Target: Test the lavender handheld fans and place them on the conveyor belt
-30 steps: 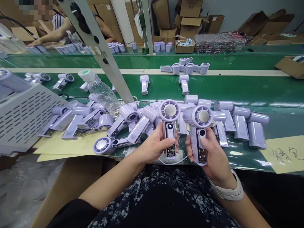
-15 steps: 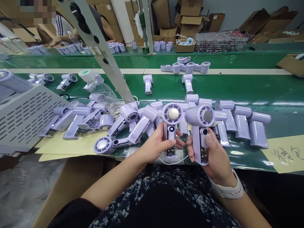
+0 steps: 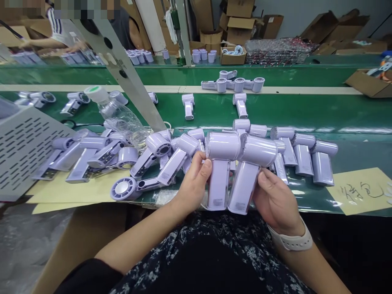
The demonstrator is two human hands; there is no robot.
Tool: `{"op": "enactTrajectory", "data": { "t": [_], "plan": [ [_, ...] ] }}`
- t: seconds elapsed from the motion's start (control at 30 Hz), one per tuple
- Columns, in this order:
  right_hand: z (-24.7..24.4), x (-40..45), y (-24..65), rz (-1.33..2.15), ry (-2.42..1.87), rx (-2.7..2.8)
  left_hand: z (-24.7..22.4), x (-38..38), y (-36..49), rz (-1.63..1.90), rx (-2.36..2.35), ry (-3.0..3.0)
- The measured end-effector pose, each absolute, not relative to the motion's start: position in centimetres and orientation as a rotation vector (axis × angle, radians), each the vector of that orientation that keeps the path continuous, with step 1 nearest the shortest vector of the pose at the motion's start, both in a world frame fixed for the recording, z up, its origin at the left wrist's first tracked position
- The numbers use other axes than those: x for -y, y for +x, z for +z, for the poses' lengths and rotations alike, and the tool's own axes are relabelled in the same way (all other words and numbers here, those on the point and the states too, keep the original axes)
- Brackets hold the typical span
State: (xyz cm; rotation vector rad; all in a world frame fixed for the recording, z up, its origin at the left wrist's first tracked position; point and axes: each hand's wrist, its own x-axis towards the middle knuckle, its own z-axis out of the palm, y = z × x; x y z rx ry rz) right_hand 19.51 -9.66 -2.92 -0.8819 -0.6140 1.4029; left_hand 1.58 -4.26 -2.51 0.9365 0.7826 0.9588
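Observation:
My left hand (image 3: 195, 179) is closed on a lilac handheld fan (image 3: 219, 179), gripping its handle from the left side. A second lilac handheld fan (image 3: 244, 185) is in my right hand (image 3: 277, 200), whose fingers wrap the right side of its handle. The two fans stand side by side, nearly touching, with their smooth sides and small printed labels facing me. Their displays and front grilles are hidden. Just left of my left hand lies another fan with a round slotted grille (image 3: 123, 188) turned up.
Many lilac fans lie piled on the left, with a clear plastic bottle (image 3: 118, 114) leaning over them. More fans (image 3: 303, 155) stand to the right beside a handwritten yellow paper (image 3: 361, 191). A perforated grey box (image 3: 29, 151) is at far left. A slanted metal post (image 3: 122, 73) crosses the bench.
Both fans have been turned so their grilles and display no longer face me, and they have come closer together. The view has shifted slightly.

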Motion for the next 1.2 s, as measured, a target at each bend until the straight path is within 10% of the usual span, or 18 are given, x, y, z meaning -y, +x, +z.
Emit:
{"op": "enactTrajectory", "data": {
  "t": [0.97,1.2],
  "plan": [
    [-3.3,9.1,19.7,1.252,-0.991,0.501,-1.5,2.7,0.7,0.625,-0.660,1.051],
    [-1.2,11.8,21.1,0.840,-0.973,1.364,-1.0,3.1,-0.7,0.901,-0.561,1.798]
  ]
}}
